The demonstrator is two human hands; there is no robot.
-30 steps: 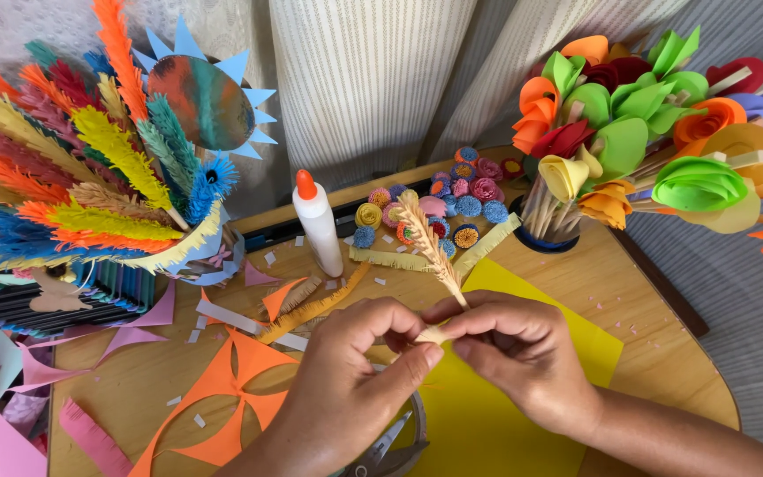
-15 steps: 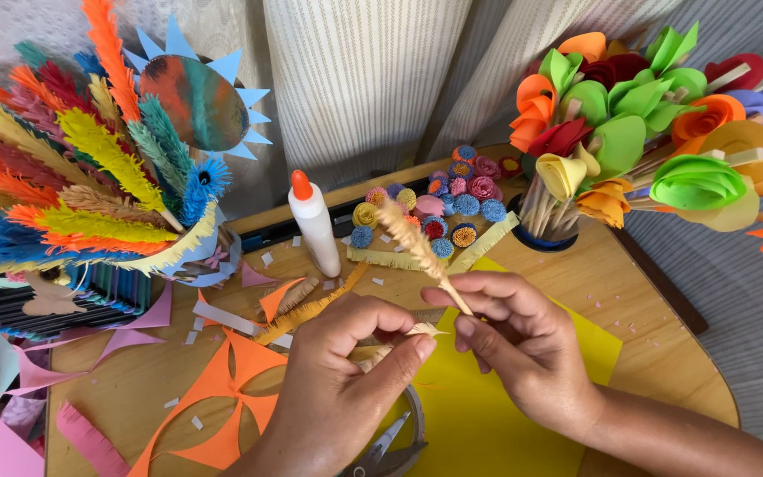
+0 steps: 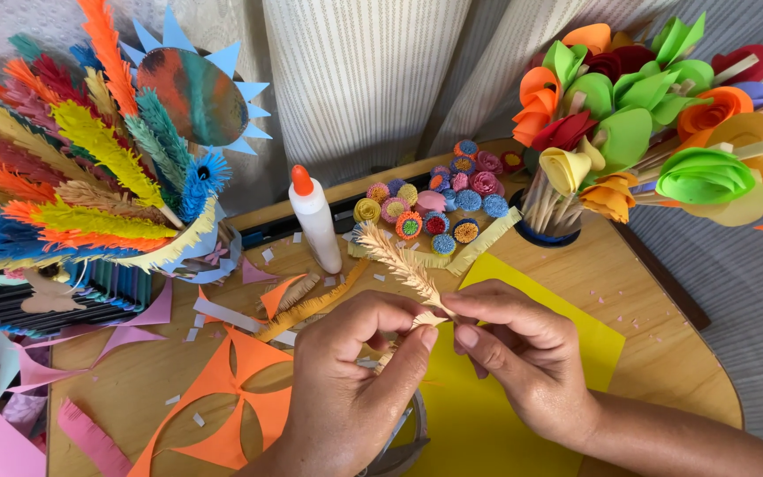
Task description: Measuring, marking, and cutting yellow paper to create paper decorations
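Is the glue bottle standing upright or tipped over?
Upright: the glue bottle stands on the table, orange cap on top.

Bright, even daylight; sharp focus, soft shadows.

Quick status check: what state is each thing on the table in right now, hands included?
Left hand: pinching the fringed paper stem.
Right hand: pinching the same stem.
Fringed paper stem: held tilted, tip up and away.
Glue bottle: upright, orange cap on.
Blue cup: upright, filled with paper flowers on sticks.
Orange cut-out sheet: flat on the table.
Yellow sheet: flat under the hands.
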